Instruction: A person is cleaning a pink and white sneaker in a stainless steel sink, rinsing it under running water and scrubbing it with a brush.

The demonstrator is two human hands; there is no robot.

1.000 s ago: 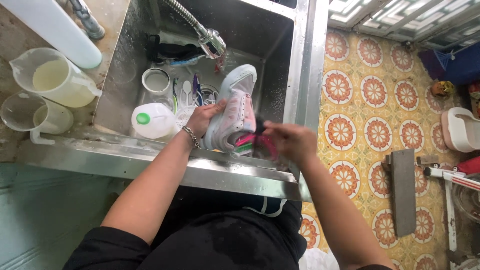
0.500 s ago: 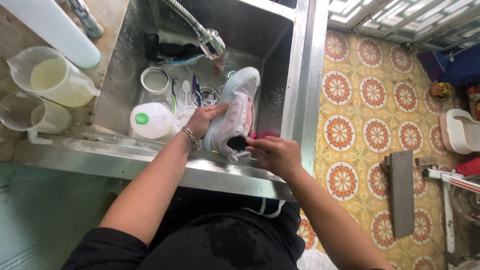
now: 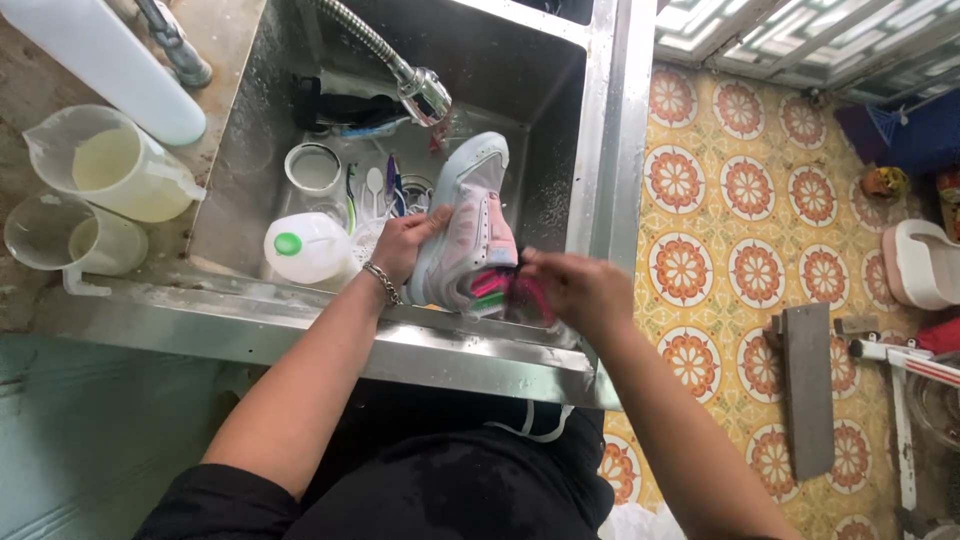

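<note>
Tilting over the stainless steel sink (image 3: 300,330), a white and pink mesh sneaker (image 3: 465,235) is gripped at its side by the left hand (image 3: 408,243); a pink brush (image 3: 528,292) is clasped in the right hand (image 3: 580,290) at the shoe's heel. A white plastic jug with green cap (image 3: 305,247) lies inside the sink, just beside the left hand.

I stand at a home wash area, the kind beside a kitchen or back yard. A deep stainless-steel sink (image 3: 600,150) sits before me, with a flexible metal spray tap (image 3: 420,90) hanging over it. Clear plastic measuring jugs (image 3: 110,165) stand on the worn concrete counter (image 3: 30,70). The floor (image 3: 720,190) wears yellow tiles with orange flower medallions, and a white plastic bottle with a green cap (image 3: 305,247) lies in the basin.
</note>
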